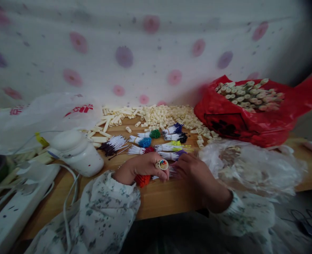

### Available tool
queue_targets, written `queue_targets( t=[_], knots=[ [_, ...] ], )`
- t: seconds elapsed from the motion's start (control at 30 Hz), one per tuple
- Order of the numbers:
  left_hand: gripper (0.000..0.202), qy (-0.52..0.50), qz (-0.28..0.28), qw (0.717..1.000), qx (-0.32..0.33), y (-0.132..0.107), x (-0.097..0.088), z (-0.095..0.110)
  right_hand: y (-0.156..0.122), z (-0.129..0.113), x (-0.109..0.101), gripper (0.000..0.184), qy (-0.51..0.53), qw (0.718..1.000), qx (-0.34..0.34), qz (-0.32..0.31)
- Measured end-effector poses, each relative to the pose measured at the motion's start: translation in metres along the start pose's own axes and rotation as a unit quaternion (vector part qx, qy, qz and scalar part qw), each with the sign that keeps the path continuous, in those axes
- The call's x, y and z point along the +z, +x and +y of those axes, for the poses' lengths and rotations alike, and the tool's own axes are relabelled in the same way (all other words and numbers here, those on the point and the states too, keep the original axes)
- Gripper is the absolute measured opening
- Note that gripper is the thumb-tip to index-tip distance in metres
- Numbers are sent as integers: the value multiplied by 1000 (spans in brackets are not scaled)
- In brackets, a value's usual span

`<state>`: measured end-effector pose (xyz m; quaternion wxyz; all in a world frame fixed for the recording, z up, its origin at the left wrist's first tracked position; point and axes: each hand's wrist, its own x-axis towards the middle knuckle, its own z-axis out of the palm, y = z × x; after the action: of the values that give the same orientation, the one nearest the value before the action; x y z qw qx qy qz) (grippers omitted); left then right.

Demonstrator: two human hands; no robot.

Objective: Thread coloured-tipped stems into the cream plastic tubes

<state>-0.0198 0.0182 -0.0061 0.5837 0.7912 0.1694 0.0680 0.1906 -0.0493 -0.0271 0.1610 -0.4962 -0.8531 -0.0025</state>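
Observation:
My left hand (148, 165) is closed round a short cream plastic tube (162, 164), its open end facing me with small coloured tips inside. Just right of it, my right hand (194, 171) reaches down over thin white sticks (174, 171), fingers drawn together; whatever they pinch is hidden. Beyond both hands lie bundles of thin white sticks with coloured ends: purple (171, 155), yellow (171, 146), red (141, 150), blue (140, 141), green (149, 134) and black (175, 137). An orange-tipped bundle (142, 180) shows under my left wrist.
Loose cream tube pieces (169, 116) are heaped along the wall. A red bag (240, 123) full of filled tubes stands back right, above a clear plastic bag (253, 165). At left are a white jar-shaped object (76, 153), a power strip (20, 208) and a cable.

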Motion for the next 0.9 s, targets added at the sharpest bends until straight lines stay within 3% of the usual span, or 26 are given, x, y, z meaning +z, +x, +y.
queue_targets(
  t=[0.2, 0.47, 0.63, 0.73, 0.8, 0.83, 0.9],
  knots=[
    [10, -5, -13, 1000, -18, 3, 0, -6, 6, -2, -4, 9, -85, 995, -22, -45],
    [12, -11, -6, 998, -69, 2, 1, -2, 7, -3, -12, 10, -135, 990, -29, -41],
    [13, -15, -11, 997, -79, 3, 3, 1, -3, 22, -34, 15, -106, 994, 22, -29],
    [18, -41, 4, 996, -82, 4, 5, 0, -12, 45, -53, 15, -4, 996, 84, -33],
    [24, -61, 12, 995, -77, 4, 6, -1, -16, 53, -65, 11, 144, 981, 120, 47],
    [26, -64, 14, 995, -71, 3, 6, 0, -16, 54, -71, 8, 235, 957, 133, 108],
    [28, -56, 32, 996, -58, 2, 6, 2, -13, 52, -79, 5, 414, 876, 121, 218]
  ],
)
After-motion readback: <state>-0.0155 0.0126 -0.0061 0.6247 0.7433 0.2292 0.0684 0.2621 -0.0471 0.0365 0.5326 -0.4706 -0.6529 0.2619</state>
